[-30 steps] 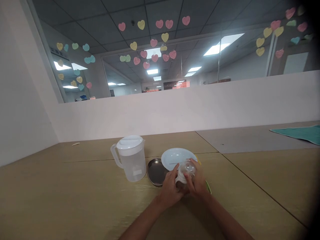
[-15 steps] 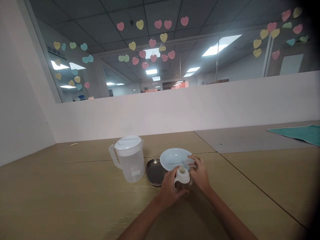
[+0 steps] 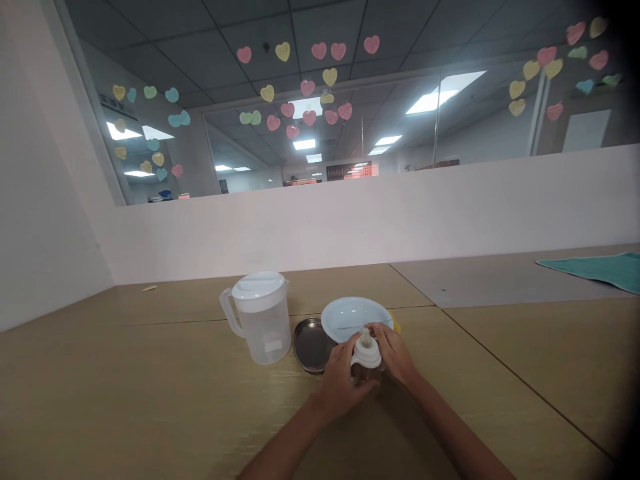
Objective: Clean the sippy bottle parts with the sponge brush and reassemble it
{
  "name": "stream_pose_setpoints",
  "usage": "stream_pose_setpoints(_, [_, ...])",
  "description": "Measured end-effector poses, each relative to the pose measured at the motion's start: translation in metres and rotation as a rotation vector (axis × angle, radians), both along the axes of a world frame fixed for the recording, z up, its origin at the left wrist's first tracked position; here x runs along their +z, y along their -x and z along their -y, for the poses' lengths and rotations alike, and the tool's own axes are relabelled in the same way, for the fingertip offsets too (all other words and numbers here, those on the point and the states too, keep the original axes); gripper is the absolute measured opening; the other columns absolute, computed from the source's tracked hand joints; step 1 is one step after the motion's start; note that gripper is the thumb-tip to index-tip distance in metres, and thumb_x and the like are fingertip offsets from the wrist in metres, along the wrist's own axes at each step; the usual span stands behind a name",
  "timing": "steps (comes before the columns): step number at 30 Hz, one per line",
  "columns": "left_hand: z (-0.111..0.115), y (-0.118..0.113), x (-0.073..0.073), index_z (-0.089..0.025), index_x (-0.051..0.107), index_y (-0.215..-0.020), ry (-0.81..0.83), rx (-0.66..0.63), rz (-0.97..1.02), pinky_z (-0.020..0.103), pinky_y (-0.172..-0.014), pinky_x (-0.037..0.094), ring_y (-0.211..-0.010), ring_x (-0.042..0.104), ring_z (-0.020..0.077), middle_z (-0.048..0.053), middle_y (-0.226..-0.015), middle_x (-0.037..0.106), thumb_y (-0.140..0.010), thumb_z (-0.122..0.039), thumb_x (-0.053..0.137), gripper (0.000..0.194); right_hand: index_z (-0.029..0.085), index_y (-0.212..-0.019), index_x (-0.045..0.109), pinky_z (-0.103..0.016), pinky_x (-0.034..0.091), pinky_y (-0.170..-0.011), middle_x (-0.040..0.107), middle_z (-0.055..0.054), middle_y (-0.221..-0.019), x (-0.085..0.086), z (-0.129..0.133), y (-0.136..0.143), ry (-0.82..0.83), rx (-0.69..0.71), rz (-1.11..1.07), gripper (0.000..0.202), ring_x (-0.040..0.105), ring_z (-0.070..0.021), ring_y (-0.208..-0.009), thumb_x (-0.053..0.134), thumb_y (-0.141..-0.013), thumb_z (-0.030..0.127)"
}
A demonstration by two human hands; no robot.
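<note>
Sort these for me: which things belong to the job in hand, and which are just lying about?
In hand:
- baby bottle, held by the left hand; right hand beside its top, grip unclear

Apparently just lying about:
- lidded pitcher
- metal dish
- pale bowl
- green cloth

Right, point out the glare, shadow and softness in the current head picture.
Head view: ceiling lights glare white beyond the window; the pale dish carries a small highlight; a faint shadow lies on the table between the forearms; fine detail on the bottle looks soft; the right edge fades to black.
</note>
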State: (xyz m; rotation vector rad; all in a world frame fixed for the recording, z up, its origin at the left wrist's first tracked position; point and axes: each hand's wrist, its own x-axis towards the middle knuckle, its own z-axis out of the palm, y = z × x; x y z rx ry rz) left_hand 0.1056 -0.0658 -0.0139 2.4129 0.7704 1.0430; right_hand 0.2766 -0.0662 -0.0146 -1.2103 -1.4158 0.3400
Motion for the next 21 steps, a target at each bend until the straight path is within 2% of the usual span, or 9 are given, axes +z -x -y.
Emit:
stream_pose_setpoints(5, [0.007, -0.008, -0.003, -0.021, 0.034, -0.133, -0.067, 0.123, 0.070, 0.044, -0.100, 0.031, -0.118, 0.040, 0.0270, 0.009, -0.128, 0.047, -0.066, -0.025, 0.064, 0.074, 0.019, -0.090, 0.058, -0.032, 0.043, -0.081, 0.059, -0.006, -0.091, 0.012, 0.015, 0.008, -0.189, 0.057, 0.151, 0.034, 0.054, -0.0177, -0.089, 0.030, -0.091, 0.037])
stream_pose_setpoints(9, [0.015, -0.011, -0.001, -0.024, 0.035, -0.132, -0.065, 0.189, 0.098, 0.043, -0.097, 0.031, -0.110, 0.043, 0.0257, 0.007, -0.120, 0.051, -0.065, -0.016, 0.059, 0.072, 0.019, -0.092, 0.054, -0.030, 0.044, -0.074, 0.056, -0.004, -0.087, 0.015, 0.023, 0.019, -0.217, 0.036, 0.311, 0.022, 0.053, -0.0175, -0.084, 0.047, -0.083, 0.038])
stream_pose_setpoints(12, [0.016, -0.009, 0.002, -0.026, 0.032, -0.134, -0.010, 0.151, 0.062, 0.041, -0.094, 0.032, -0.107, 0.044, 0.0255, 0.006, -0.120, 0.052, -0.064, -0.014, 0.059, 0.076, 0.019, -0.095, 0.052, -0.029, 0.044, -0.074, 0.056, -0.004, -0.088, 0.009, 0.020, 0.022, -0.214, -0.026, 0.261, 0.025, 0.054, -0.0172, -0.084, 0.054, -0.078, 0.038])
stream_pose_setpoints(15, [0.014, -0.006, 0.002, -0.025, 0.029, -0.137, 0.037, 0.112, 0.038, 0.041, -0.094, 0.031, -0.109, 0.042, 0.0263, 0.007, -0.124, 0.049, -0.067, -0.018, 0.059, 0.076, 0.020, -0.101, 0.051, -0.029, 0.045, -0.078, 0.059, -0.004, -0.095, 0.002, 0.018, 0.019, -0.211, -0.014, 0.168, 0.030, 0.056, -0.0177, -0.089, 0.055, -0.077, 0.037])
stream_pose_setpoints(21, [0.010, -0.006, 0.001, -0.024, 0.020, -0.140, 0.093, 0.050, 0.028, 0.043, -0.094, 0.032, -0.108, 0.043, 0.0255, 0.008, -0.125, 0.048, -0.073, -0.025, 0.060, 0.078, 0.021, -0.116, 0.047, -0.034, 0.046, -0.085, 0.060, -0.005, -0.109, -0.002, 0.021, 0.013, -0.185, 0.147, 0.004, 0.038, 0.056, -0.0200, -0.101, 0.045, -0.078, 0.029])
